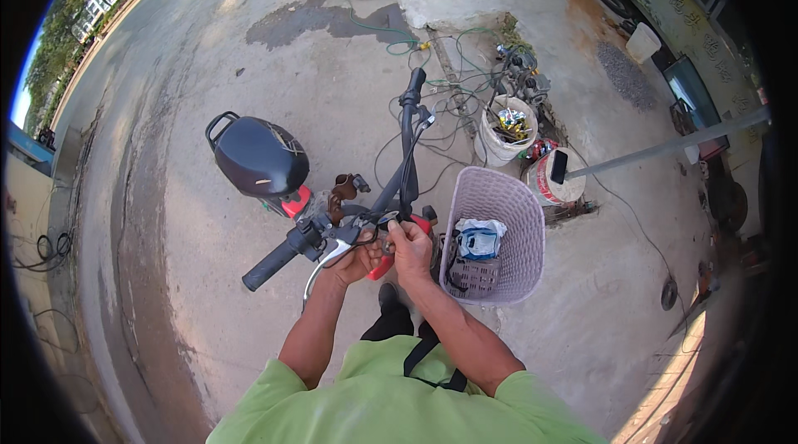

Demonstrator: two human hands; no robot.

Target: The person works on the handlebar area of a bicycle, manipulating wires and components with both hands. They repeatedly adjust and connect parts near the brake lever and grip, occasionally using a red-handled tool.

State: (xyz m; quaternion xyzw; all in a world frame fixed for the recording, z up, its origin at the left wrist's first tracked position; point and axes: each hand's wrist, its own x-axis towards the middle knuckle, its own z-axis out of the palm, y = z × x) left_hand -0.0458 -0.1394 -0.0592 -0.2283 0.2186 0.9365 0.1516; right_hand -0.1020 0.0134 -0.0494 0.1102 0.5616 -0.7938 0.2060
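In front of me stands a small two-wheeler, its black seat [259, 153] at the left and its dark handlebar [407, 140] turned at an angle. My left hand [360, 259] is closed at the middle of the handlebar, behind a silver brake lever [332, 254]. Close beside it, my right hand [411, 249] pinches with thumb and forefinger near a small round part and black cables. What either hand's fingers hold is too small and too covered to name. Red bodywork [422, 224] shows around the hands. A black grip [270, 268] sticks out to the left.
A lilac woven basket [530, 228] holding a blue-and-white packet [480, 239] stands right of my hands. Beyond it are a white bucket [496, 149] of small items and a lidded bucket with a phone [559, 165]. A grey pole [673, 143] crosses rightward; cables [445, 115] trail over the concrete.
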